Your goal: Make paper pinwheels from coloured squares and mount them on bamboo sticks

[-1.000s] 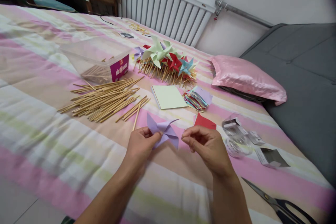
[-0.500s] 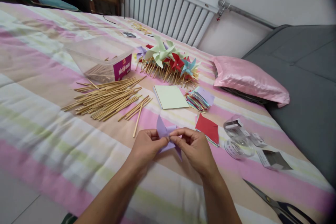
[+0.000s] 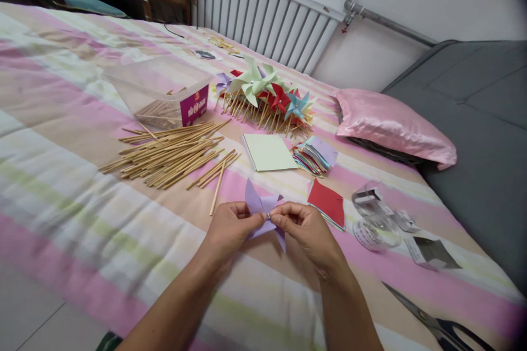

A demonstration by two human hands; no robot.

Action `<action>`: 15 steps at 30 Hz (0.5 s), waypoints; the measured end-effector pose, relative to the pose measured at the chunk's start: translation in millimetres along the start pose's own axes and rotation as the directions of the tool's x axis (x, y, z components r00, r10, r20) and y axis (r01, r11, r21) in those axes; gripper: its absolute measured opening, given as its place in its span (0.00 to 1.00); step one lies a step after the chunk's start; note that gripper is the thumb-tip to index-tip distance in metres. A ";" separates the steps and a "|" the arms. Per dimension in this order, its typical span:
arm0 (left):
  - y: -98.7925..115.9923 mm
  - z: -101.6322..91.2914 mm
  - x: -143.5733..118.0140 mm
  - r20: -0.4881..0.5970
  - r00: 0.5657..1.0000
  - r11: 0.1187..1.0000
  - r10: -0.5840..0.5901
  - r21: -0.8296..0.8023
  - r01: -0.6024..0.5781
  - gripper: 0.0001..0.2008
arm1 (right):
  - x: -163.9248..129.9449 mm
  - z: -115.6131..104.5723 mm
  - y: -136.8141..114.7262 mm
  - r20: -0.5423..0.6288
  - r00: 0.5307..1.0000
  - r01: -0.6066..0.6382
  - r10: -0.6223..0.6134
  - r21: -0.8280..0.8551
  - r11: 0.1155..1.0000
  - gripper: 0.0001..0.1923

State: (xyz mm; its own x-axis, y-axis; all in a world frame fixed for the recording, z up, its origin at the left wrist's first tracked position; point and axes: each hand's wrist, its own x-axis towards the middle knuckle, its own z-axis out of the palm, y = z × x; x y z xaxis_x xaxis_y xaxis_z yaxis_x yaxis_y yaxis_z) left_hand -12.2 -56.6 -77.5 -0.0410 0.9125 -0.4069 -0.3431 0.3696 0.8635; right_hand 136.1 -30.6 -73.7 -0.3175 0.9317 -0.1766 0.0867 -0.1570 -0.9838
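Head view: your left hand [image 3: 228, 228] and right hand [image 3: 307, 233] meet over the striped bedcover [image 3: 82, 186], both pinching the purple paper pinwheel [image 3: 263, 214] at its centre. The fingertips of both hands are pressed together on a small shiny bit at the hub; it is too small to tell what it is. Your hands cover the lower half of the pinwheel, so only the upper blades and one tip below show.

At 11 o'clock from your hands lies a single wooden stick [image 3: 217, 193], with the loose pile of sticks [image 3: 168, 153] beyond it at 10 o'clock. The clear plastic box [image 3: 160, 96] stands further off the same way; its contents are hard to read through the wall. At 12 o'clock lie the pale green paper [image 3: 268, 152] and, beyond it, the heap of finished pinwheels [image 3: 267, 98]. The red paper [image 3: 328, 203] lies just beside your right hand at 2 o'clock, the tape roll [image 3: 375, 227] at 3 o'clock. The scissors [image 3: 436, 321] at 4 o'clock are cut off by the bottom edge.
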 end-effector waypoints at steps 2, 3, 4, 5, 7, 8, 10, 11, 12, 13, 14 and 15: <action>-0.3 0.6 0.3 -0.003 1.000 1.000 -0.003 0.006 0.003 0.09 | -0.4 0.6 -1.2 -0.003 1.000 0.001 -0.001 -0.011 1.000 0.09; -0.6 1.0 0.5 -0.006 1.000 1.000 0.001 0.014 -0.001 0.09 | -0.6 1.0 -2.0 -0.006 1.000 -0.004 0.003 -0.017 1.000 0.10; -0.9 1.3 0.7 -0.012 1.000 1.000 0.008 0.024 -0.008 0.09 | -0.8 1.4 -2.8 -0.010 1.000 -0.010 0.010 -0.021 1.000 0.10; -1.3 1.5 1.0 -0.017 1.000 0.999 0.017 0.034 -0.017 0.09 | -0.9 1.8 -3.6 -0.014 1.000 -0.016 0.016 -0.024 1.000 0.11; -2.0 1.8 1.5 -0.020 0.999 0.998 0.030 0.048 -0.029 0.08 | -1.1 2.4 -4.8 -0.018 1.000 -0.025 0.025 -0.028 0.999 0.11; -2.3 1.8 1.7 -0.017 0.999 0.998 0.033 0.050 -0.032 0.08 | -1.1 2.5 -5.2 -0.017 1.000 -0.026 0.025 -0.028 0.999 0.11; -2.9 1.6 2.3 -0.015 0.999 0.998 0.042 0.057 -0.041 0.08 | -1.1 2.5 -5.4 -0.013 1.000 -0.025 0.025 -0.030 0.999 0.12; -3.2 1.4 2.6 -0.017 0.999 0.997 0.050 0.067 -0.049 0.08 | -1.1 2.5 -5.4 -0.012 1.000 -0.027 0.026 -0.034 0.999 0.12; -3.7 1.2 3.0 -0.021 0.998 0.995 0.060 0.078 -0.058 0.08 | -1.2 2.4 -5.2 -0.010 1.000 -0.029 0.029 -0.039 0.999 0.12; -4.1 1.0 3.4 -0.022 0.997 0.994 0.072 0.089 -0.070 0.07 | -1.3 2.3 -5.0 -0.009 0.999 -0.031 0.031 -0.042 0.999 0.12; -4.5 0.8 3.8 -0.019 0.996 0.992 0.086 0.098 -0.084 0.07 | -1.4 2.2 -4.8 -0.007 0.999 -0.032 0.032 -0.046 0.998 0.13; -4.9 0.8 4.2 -0.016 0.995 0.990 0.098 0.108 -0.096 0.07 | -1.5 2.2 -4.7 -0.007 0.999 -0.031 0.031 -0.051 0.998 0.13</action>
State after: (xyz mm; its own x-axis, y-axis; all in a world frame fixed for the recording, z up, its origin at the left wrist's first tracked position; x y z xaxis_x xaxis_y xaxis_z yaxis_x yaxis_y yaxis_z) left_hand -9.9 -54.4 -83.2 -0.0900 0.9415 -0.3248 -0.2344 0.2969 0.9257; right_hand 134.1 -32.1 -68.9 -0.3076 0.9287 -0.2069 0.1443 -0.1694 -0.9749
